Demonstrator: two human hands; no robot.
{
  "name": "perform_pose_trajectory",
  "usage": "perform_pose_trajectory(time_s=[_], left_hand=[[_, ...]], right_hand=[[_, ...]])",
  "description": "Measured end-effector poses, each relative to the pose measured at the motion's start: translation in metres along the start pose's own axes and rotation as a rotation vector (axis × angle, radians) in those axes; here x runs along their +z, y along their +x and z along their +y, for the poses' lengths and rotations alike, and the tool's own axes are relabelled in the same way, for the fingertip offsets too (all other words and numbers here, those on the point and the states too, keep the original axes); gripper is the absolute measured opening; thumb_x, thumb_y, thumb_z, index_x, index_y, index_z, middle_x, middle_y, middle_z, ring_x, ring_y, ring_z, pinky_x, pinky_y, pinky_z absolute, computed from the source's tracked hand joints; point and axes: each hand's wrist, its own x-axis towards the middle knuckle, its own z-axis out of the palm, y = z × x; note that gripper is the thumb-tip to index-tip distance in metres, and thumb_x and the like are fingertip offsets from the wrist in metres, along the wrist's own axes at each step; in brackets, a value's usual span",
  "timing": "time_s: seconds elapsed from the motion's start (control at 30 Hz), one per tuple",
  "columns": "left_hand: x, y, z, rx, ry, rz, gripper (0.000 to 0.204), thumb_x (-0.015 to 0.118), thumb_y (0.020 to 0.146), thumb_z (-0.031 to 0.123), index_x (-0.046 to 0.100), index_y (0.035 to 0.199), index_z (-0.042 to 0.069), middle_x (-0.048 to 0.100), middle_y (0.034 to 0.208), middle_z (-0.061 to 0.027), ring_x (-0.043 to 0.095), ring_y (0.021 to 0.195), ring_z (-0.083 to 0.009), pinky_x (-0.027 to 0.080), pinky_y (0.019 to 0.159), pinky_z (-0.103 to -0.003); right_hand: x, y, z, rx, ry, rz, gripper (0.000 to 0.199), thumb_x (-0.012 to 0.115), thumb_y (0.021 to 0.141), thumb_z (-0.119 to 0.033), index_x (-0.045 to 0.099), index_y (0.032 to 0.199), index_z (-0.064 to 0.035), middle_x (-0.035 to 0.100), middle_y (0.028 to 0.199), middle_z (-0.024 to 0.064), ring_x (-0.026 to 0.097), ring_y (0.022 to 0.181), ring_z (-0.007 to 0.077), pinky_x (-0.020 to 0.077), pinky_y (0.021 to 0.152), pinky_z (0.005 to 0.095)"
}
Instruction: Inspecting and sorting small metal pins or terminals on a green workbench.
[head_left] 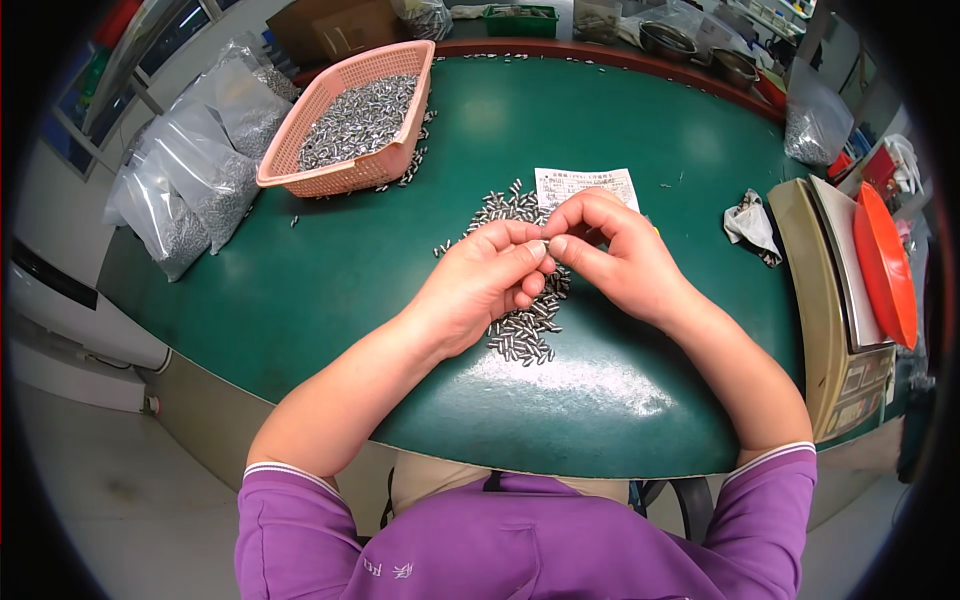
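My left hand [468, 287] and my right hand [628, 255] meet fingertip to fingertip above the middle of the green table [290, 300]. Each has its thumb and forefinger pinched together; whatever sits between them is too small and covered to make out. Beneath and around my hands spreads a loose pile of small silvery metal pins [524, 340], partly hidden by the hands. A white printed paper slip [588, 182] lies just beyond my right hand, which overlaps its lower edge.
A pink plastic basket [340, 180] full of similar pins stands at the far left, with clear bags [205, 190] of metal parts beside it. On the right are a crumpled wrapper [752, 228], a beige boxy object [815, 300] and an orange-red tray [885, 265]. Metal bowls [668, 40] stand behind.
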Motion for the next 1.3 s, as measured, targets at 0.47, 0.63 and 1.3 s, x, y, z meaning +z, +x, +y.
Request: perform_pose_trajectory(time_s=[0.47,0.63,1.3], left_hand=[[-0.004,0.0,0.0,0.013,-0.08,-0.011,0.023,0.038,0.093,0.017,0.048,0.106,0.0,0.054,0.085,-0.0048,0.047,0.066,-0.0083,0.041,0.058,-0.02],[-0.005,0.001,-0.001,0.014,-0.077,0.001,0.023,0.039,0.093,0.016,0.049,0.106,0.0,0.053,0.084,-0.0046,0.045,0.066,-0.0086,0.039,0.058,-0.02],[-0.006,0.003,-0.006,0.007,-0.025,-0.023,0.02,0.045,0.091,0.02,0.049,0.102,0.003,0.052,0.084,-0.0031,0.044,0.066,-0.0085,0.039,0.059,-0.021]], right_hand=[[-0.012,0.002,0.022,-0.201,-0.659,0.068,0.014,0.06,0.072,-0.008,0.062,0.086,-0.0082,0.056,0.087,0.0078,0.055,0.084,0.027,0.0456,0.073,0.0359],[-0.012,0.002,0.018,-0.175,-0.66,0.024,0.012,0.061,0.071,-0.009,0.062,0.083,-0.008,0.056,0.083,0.0074,0.054,0.084,0.0264,0.045,0.074,0.0362],[-0.013,0.004,0.021,-0.146,-0.633,0.009,0.009,0.06,0.072,-0.008,0.058,0.08,-0.004,0.056,0.078,0.0114,0.055,0.079,0.0295,0.0451,0.07,0.0374]])
